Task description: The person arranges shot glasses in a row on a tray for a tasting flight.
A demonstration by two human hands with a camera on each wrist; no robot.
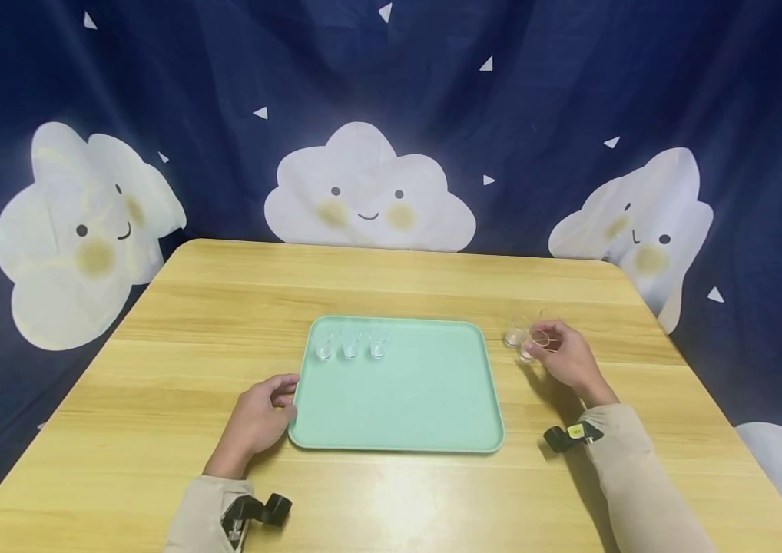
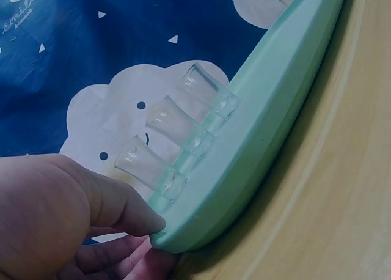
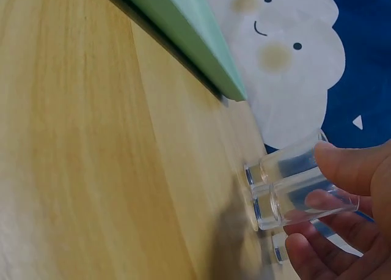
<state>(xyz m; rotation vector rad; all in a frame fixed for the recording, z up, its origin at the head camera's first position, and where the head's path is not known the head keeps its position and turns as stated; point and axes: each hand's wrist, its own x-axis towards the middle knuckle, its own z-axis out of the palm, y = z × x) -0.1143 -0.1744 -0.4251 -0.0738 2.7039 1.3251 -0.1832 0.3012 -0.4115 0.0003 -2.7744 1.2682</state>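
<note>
A mint-green tray (image 1: 419, 395) lies on the table, with three small clear shot glasses standing in a row near its far left corner: the left one (image 1: 323, 349), the middle one (image 1: 351, 348) and the right one (image 1: 378, 348). My left hand (image 1: 258, 416) holds the tray's left edge, thumb (image 2: 131, 206) at the rim and fingers lower down. To the right of the tray, my right hand (image 1: 568, 359) grips a clear shot glass (image 3: 293, 197) between thumb and fingers. Another shot glass (image 1: 515, 335) stands close beside it; a third (image 3: 280, 248) is partly hidden behind the fingers.
The wooden table (image 1: 398, 503) reaches back to a dark blue curtain (image 1: 225, 77) printed with smiling clouds and white triangles. Each wrist carries a black camera mount, such as the right one (image 1: 571, 435).
</note>
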